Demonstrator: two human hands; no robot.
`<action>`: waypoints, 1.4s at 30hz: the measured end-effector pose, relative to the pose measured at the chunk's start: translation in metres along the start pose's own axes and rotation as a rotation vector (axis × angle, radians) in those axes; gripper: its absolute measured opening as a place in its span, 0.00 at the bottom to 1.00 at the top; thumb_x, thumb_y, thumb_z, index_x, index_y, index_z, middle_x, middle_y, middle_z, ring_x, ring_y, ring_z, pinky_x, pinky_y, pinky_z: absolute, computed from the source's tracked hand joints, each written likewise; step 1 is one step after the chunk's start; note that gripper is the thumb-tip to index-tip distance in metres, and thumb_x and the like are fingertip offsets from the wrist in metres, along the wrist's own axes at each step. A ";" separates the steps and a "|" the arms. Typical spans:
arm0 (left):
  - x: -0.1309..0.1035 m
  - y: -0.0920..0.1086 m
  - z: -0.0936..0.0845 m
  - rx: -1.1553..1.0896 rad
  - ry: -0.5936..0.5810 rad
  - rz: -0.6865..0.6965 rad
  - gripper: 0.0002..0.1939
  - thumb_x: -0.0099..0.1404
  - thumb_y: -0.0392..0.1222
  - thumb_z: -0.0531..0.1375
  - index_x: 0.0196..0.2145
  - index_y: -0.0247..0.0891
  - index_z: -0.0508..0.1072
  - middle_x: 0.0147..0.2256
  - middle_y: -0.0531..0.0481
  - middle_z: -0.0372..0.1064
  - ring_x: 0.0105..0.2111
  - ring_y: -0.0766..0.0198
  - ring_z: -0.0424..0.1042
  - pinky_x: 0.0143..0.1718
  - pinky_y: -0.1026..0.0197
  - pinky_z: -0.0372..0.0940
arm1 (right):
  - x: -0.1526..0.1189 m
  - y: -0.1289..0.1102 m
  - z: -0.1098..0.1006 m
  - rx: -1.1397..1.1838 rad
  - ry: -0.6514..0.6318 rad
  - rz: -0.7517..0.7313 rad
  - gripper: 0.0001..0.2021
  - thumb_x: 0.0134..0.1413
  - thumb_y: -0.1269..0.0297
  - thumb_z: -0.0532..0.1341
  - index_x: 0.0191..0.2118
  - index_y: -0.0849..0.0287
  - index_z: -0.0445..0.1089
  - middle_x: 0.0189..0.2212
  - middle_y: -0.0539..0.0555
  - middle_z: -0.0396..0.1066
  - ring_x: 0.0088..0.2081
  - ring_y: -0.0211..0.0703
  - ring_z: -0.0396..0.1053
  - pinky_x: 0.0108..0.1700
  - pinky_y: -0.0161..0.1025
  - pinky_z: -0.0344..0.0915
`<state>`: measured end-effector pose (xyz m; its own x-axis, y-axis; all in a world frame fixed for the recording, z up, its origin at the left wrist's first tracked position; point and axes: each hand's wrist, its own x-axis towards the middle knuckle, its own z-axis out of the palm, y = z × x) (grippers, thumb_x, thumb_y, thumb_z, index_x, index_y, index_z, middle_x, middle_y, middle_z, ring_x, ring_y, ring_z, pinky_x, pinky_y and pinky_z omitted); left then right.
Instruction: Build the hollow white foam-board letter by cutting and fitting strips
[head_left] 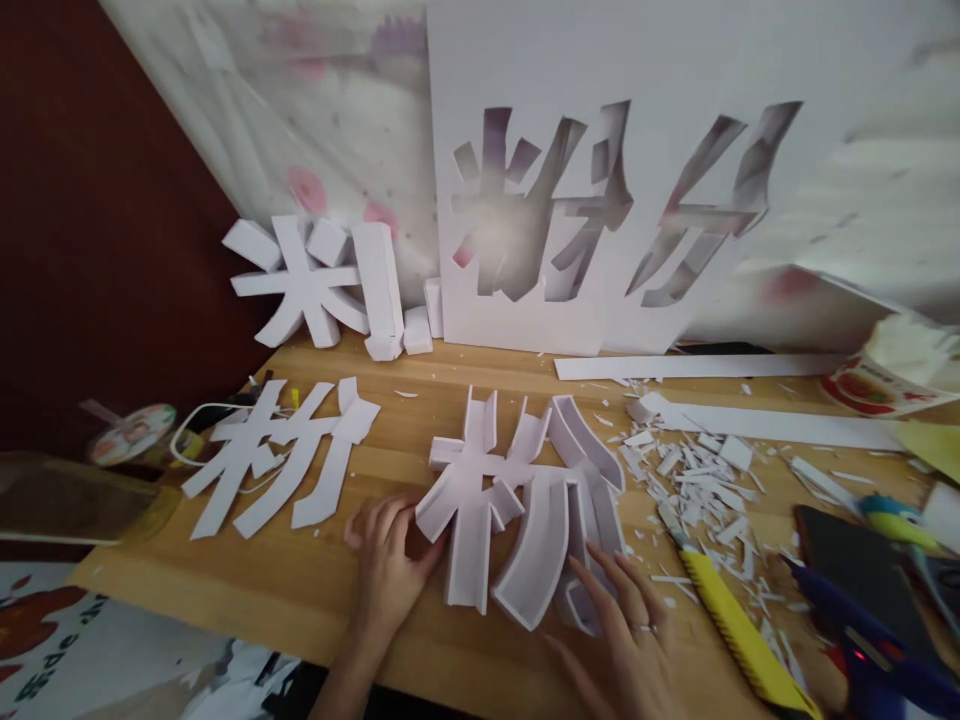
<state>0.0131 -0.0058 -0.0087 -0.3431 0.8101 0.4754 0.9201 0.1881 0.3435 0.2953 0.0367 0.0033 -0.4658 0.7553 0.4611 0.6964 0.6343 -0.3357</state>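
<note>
A white foam-board Chinese character [469,490] with raised side walls lies on the wooden table before me, its hollow side facing up. My left hand [394,555] is at its lower left stroke, fingers curled and thumb pressed against the tip. On the other side, my right hand [626,620] rests fingertips against the lower right stroke, with fingers spread and thumb apart. Left of it lies a flat white cut-out character [281,455], without walls.
Behind stand a finished-looking 3D character [307,285] and a foam board [517,325] with cut-out openings. To the right are foam scraps [701,490], a yellow utility knife [739,625], a blue glue gun [862,630], long foam strips [787,425] and a paper bowl [874,385].
</note>
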 end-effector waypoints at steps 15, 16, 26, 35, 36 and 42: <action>0.039 0.011 -0.035 -0.455 -0.337 -0.186 0.24 0.67 0.40 0.56 0.60 0.44 0.60 0.57 0.43 0.66 0.58 0.55 0.67 0.58 0.51 0.64 | 0.045 0.009 -0.022 0.181 0.057 -0.164 0.10 0.58 0.67 0.59 0.45 0.50 0.70 0.41 0.53 0.78 0.46 0.55 0.71 0.44 0.52 0.68; 0.047 0.015 -0.034 -0.436 -0.299 -0.188 0.21 0.68 0.42 0.56 0.58 0.44 0.62 0.55 0.43 0.68 0.55 0.56 0.68 0.56 0.52 0.65 | 0.044 0.007 -0.020 0.178 0.062 -0.168 0.10 0.57 0.68 0.60 0.44 0.50 0.70 0.39 0.53 0.78 0.45 0.55 0.71 0.44 0.53 0.67; 0.080 0.026 0.004 -0.110 -0.159 -0.144 0.08 0.66 0.42 0.60 0.39 0.43 0.79 0.38 0.44 0.62 0.41 0.51 0.65 0.46 0.47 0.63 | 0.048 0.004 -0.010 0.164 0.071 -0.141 0.11 0.51 0.72 0.62 0.38 0.47 0.71 0.34 0.47 0.79 0.41 0.53 0.70 0.55 0.58 0.56; 0.089 0.033 0.005 0.001 -0.285 -0.227 0.04 0.60 0.35 0.63 0.34 0.40 0.78 0.39 0.42 0.62 0.42 0.46 0.63 0.45 0.44 0.62 | 0.042 0.003 -0.006 0.194 0.148 -0.121 0.08 0.52 0.76 0.65 0.37 0.57 0.72 0.35 0.55 0.77 0.44 0.51 0.66 0.60 0.59 0.52; 0.090 0.033 0.006 0.000 -0.309 -0.226 0.04 0.59 0.34 0.63 0.33 0.40 0.78 0.38 0.42 0.64 0.41 0.47 0.64 0.45 0.45 0.62 | 0.042 0.004 -0.006 0.194 0.147 -0.129 0.09 0.51 0.77 0.66 0.37 0.57 0.71 0.34 0.55 0.77 0.44 0.51 0.65 0.60 0.59 0.52; 0.095 0.028 0.012 -0.067 -0.417 -0.185 0.06 0.60 0.30 0.58 0.31 0.39 0.73 0.34 0.48 0.69 0.38 0.54 0.69 0.43 0.53 0.64 | 0.041 0.004 -0.004 0.226 0.148 -0.081 0.09 0.53 0.77 0.64 0.39 0.58 0.71 0.33 0.55 0.77 0.43 0.49 0.66 0.59 0.59 0.53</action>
<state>0.0088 0.0830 0.0360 -0.3822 0.9232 0.0393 0.8317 0.3252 0.4500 0.2809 0.0698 0.0241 -0.4183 0.6787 0.6036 0.5131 0.7249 -0.4595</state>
